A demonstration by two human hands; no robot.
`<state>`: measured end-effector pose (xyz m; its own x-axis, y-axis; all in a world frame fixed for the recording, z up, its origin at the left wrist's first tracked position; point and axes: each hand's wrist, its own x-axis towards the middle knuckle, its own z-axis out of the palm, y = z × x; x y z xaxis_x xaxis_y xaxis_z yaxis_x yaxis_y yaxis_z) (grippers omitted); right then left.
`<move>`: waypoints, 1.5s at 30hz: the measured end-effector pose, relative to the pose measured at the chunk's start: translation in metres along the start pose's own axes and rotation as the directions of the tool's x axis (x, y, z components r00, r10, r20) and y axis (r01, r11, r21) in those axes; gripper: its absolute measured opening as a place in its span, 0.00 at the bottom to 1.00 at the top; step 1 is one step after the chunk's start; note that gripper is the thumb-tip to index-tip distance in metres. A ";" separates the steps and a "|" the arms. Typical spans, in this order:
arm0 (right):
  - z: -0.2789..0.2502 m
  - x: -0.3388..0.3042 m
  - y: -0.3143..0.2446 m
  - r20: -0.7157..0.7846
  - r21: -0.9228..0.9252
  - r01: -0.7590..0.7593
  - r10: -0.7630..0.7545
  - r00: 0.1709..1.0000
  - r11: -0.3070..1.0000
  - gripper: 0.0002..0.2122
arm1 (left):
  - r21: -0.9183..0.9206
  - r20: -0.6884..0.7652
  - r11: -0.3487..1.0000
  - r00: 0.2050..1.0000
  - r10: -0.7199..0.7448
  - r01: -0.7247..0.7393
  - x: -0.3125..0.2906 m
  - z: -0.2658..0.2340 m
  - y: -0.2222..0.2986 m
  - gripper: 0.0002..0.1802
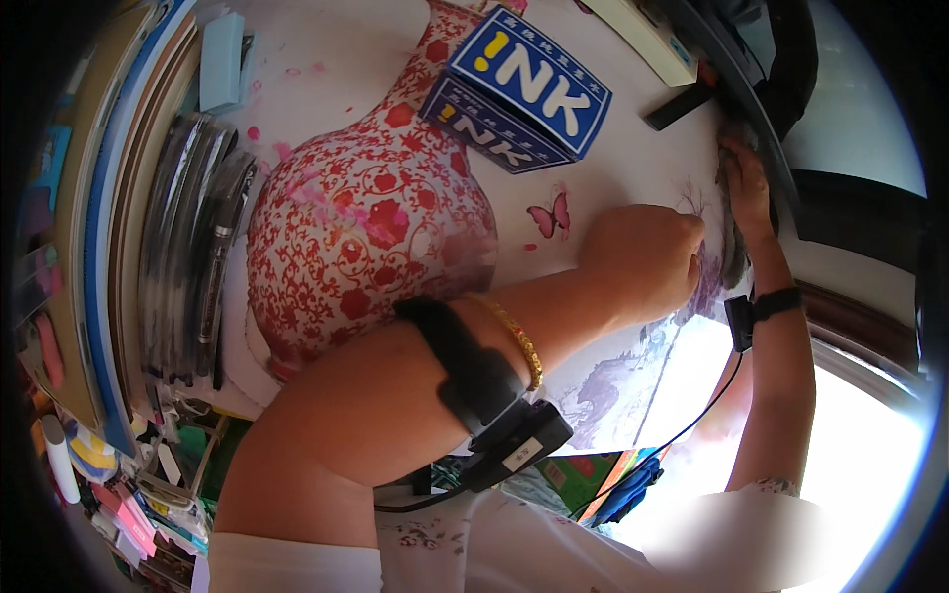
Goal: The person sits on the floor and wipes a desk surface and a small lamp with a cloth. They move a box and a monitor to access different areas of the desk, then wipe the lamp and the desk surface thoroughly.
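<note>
Reaching across from the lower left, my left hand (647,259) is closed in a fist above the printed table cover (539,198). Whatever its curled fingers may hold is hidden. Over by the table's right edge, my right hand (748,190) has its fingers bent against a dark grey, cloth-like piece (734,237). That piece lies along the edge, partly under the hand. A pink butterfly print (550,214) shows left of my left fist. Both wrists carry black straps with small devices, and a gold bracelet (519,336) circles my left wrist.
A blue box (534,84) with large lettering stands on the red floral vase print (366,217). Packs of pens (188,247), a light blue block (221,61) and upright folders (99,198) line the left side. A black bar (680,105) lies at the far right.
</note>
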<state>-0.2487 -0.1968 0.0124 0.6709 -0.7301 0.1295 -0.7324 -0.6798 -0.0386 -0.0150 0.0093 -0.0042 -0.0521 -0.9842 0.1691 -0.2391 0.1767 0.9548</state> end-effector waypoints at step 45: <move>-0.006 -0.031 -0.094 -0.088 0.414 0.086 -0.055 0.995 0.906 0.23 | -0.035 0.133 0.999 0.991 0.011 -0.007 0.004 -0.014 0.003 0.06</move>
<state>-0.2011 -0.1096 0.0177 0.6971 -0.6830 0.2180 -0.5574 -0.7076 -0.4344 -0.0021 0.0061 0.0032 -0.1833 -0.9722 0.1458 -0.2042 0.1828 0.9617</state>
